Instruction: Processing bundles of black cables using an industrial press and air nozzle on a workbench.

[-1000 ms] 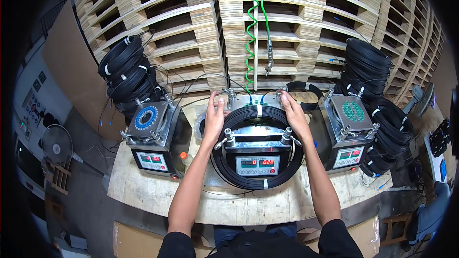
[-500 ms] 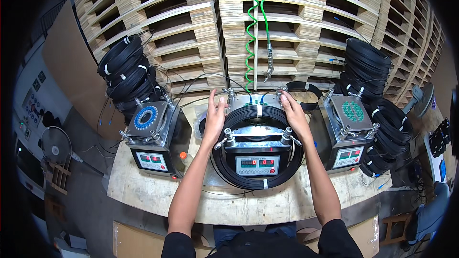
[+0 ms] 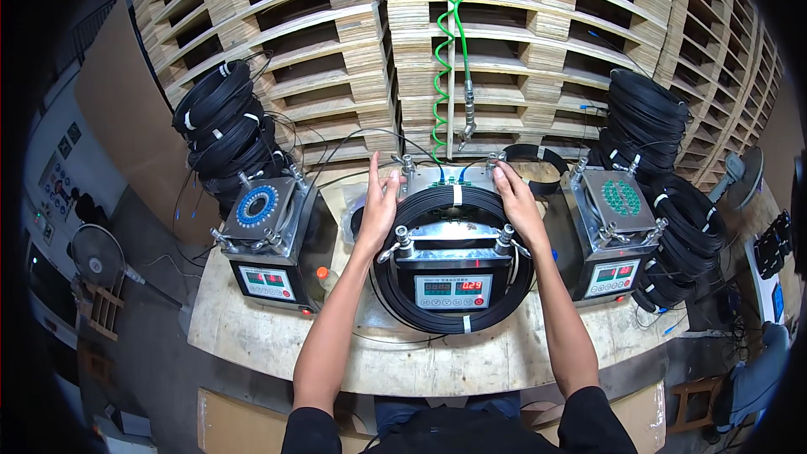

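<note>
Left hand: the left hand (image 3: pixel 384 204) is raised with fingers stretched, gripping nothing, beside the upper left of the cable coil; whether it touches is unclear.
Right hand: the right hand (image 3: pixel 519 204) mirrors it at the coil's upper right, fingers lifted and loose; contact cannot be told.
Hands together: well apart, palms roughly facing each other across the coil.
Cable coil: the black cable coil (image 3: pixel 430 200) is between and below the hands, looped around the middle box, with white ties at top and bottom.
Middle box: the middle box (image 3: pixel 454 262) sits between the forearms, its lit display (image 3: pixel 454 287) showing red digits.
Left of the left hand: a box with a blue ring (image 3: pixel 242 207) on top, a bottle with an orange cap (image 3: pixel 323 273), and piled black coils (image 3: pixel 220 118).
Right of the right hand: a box with green dots (image 3: pixel 622 195) on top, and more stacked coils (image 3: pixel 646 113).
Beyond the hands: a green hose (image 3: pixel 440 76) hanging before wooden pallets (image 3: pixel 328 25).
Beneath the hands: the wooden table (image 3: pixel 403 370).
</note>
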`<control>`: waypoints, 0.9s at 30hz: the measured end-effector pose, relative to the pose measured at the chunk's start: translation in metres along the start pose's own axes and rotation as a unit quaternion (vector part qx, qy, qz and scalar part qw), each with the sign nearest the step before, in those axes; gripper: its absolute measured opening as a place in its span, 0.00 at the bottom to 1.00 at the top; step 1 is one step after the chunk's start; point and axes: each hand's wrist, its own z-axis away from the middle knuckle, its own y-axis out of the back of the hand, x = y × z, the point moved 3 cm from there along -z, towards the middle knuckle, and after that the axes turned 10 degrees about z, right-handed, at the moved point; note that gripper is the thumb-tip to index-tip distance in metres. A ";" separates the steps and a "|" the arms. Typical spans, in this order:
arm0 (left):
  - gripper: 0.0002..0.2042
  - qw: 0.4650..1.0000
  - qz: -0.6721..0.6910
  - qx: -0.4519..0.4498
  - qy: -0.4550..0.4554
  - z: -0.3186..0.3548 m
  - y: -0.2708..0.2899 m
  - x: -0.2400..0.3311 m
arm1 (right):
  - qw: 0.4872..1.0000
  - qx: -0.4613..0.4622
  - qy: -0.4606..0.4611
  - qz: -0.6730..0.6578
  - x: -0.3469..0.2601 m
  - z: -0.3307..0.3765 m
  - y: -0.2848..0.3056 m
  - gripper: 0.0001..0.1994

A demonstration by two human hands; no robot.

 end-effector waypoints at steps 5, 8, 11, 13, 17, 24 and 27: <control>0.36 0.997 -0.056 0.040 0.020 -0.001 0.008 -0.005 | 1.000 0.007 0.021 0.006 -0.001 0.001 -0.001 0.29; 0.37 0.996 -0.060 0.065 0.030 -0.001 0.008 -0.008 | 0.999 -0.003 0.029 -0.020 0.003 -0.002 -0.002 0.28; 0.37 0.993 -0.076 0.082 0.043 -0.001 0.009 -0.006 | 0.999 -0.010 0.030 -0.042 0.007 -0.003 -0.002 0.27; 0.37 0.994 -0.063 0.076 0.053 0.001 0.006 -0.003 | 0.998 -0.006 0.035 -0.042 0.007 -0.003 -0.002 0.27; 0.38 0.997 -0.058 0.043 0.034 0.002 0.000 0.002 | 0.999 0.001 0.032 -0.024 0.006 -0.003 -0.002 0.27; 0.36 0.997 -0.071 -0.013 0.023 -0.001 0.003 -0.001 | 1.000 0.005 0.006 0.001 0.004 0.000 -0.001 0.28; 0.35 0.996 -0.073 0.007 0.054 0.000 0.004 -0.003 | 0.999 -0.010 0.028 -0.021 -0.001 0.001 -0.001 0.28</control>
